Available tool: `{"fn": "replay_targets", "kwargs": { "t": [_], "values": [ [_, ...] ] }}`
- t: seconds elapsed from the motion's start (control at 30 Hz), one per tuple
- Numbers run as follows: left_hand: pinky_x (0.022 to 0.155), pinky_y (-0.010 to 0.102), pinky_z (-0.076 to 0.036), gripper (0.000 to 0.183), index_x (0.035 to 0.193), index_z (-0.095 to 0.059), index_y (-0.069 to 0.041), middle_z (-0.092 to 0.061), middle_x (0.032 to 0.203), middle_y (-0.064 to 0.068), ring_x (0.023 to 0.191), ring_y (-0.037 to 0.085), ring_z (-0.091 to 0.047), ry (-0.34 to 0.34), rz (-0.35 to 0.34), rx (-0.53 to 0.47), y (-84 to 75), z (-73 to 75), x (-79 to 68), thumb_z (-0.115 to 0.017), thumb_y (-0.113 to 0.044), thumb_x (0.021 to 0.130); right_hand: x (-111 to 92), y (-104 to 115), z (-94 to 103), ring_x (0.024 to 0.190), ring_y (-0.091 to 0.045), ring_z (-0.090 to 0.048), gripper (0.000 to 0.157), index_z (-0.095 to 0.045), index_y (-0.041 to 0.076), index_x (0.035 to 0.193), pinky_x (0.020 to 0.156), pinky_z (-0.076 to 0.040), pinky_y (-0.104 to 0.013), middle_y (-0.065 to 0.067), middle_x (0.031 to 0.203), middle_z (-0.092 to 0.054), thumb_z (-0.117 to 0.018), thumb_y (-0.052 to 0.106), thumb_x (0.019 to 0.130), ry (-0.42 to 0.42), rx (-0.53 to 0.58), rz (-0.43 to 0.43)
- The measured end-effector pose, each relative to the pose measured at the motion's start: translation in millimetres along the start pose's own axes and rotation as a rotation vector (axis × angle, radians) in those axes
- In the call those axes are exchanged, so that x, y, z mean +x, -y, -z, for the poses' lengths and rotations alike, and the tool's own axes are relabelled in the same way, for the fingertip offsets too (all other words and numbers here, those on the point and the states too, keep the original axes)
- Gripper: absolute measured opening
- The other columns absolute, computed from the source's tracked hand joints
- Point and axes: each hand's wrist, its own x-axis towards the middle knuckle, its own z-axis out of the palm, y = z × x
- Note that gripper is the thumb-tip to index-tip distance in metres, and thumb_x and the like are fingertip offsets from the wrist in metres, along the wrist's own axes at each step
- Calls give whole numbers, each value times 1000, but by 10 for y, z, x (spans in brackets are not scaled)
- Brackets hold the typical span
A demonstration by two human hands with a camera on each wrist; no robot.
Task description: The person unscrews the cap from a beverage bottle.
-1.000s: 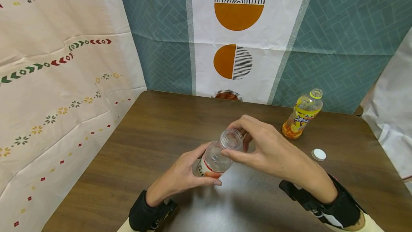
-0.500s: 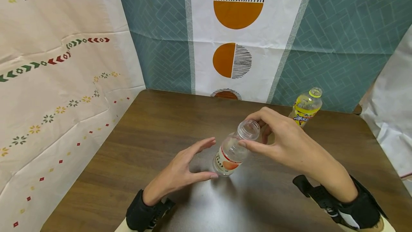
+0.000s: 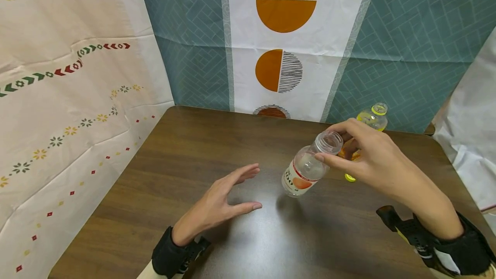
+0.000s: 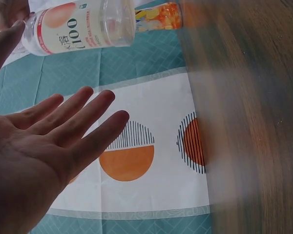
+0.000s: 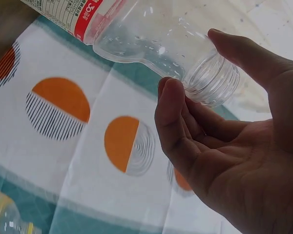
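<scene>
A clear plastic bottle [image 3: 300, 178] with a peach-printed label hangs tilted over the table, its shadow on the wood below it. My right hand [image 3: 373, 158] pinches it just under the uncapped neck, thumb on the near side and fingers behind. Droplets cling inside the bottle's shoulder [image 5: 154, 41] in the right wrist view. My left hand [image 3: 218, 203] is held to the left of the bottle, fingers spread and apart from it. Behind my right hand stands a second bottle [image 3: 373, 118], yellow-labelled and uncapped, its lower part mostly hidden.
A small yellow cap [image 3: 350, 178] lies on the wooden table [image 3: 201, 141] beside my right hand. Patterned cloths hang behind the table [image 3: 193, 55] and along its left side [image 3: 77, 111]. White cloth [image 3: 469, 141] hangs at the right.
My left hand has let go of the peach bottle and stays at the left. My right hand has carried the bottle rightward and away from me. The white cap is now hidden.
</scene>
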Motion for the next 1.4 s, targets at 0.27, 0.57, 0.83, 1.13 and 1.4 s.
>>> {"fn": "replay_targets", "kwargs": {
  "t": [0.27,0.57,0.83,1.13,1.4],
  "values": [
    [98,44,-43,70,140,-40,-6,-55,131,6,118,14,-49,-13,-2,-18,-256,63,23,-75,-12,80,-111,-170,211,65,-5,-62,38,-62,15,106,58,-45,-10,3,91,-60,-80,23,74,-36,-20,-151],
    [99,36,-42,69,143,-34,-26,-50,134,-11,120,13,-48,-7,-13,4,46,-11,-9,-70,-32,85,-267,-434,408,65,13,-55,44,-60,5,108,52,-40,-5,-6,97,-60,-81,21,73,-78,-49,-290],
    [99,35,-43,69,144,-34,-29,-51,133,-14,119,12,-49,-10,-3,20,114,-14,-16,-68,-37,85,-349,-676,574,61,21,-50,44,-60,-1,107,46,-38,-6,8,88,-60,-80,18,73,-110,-103,-340],
    [98,37,-44,69,143,-34,-31,-52,132,-13,118,13,-50,-10,21,22,147,-2,-23,-68,-38,85,-404,-980,617,61,25,-42,42,-62,-7,102,46,-36,-2,39,73,-45,-81,13,70,-198,-129,-321],
    [96,39,-44,68,143,-34,-32,-53,131,-14,116,12,-52,-21,35,32,178,10,-33,-68,-40,85,-401,-1245,694,58,26,-34,49,-55,-19,104,41,-30,-7,-17,76,-61,-78,10,72,-234,-173,-390]
  ]
}}
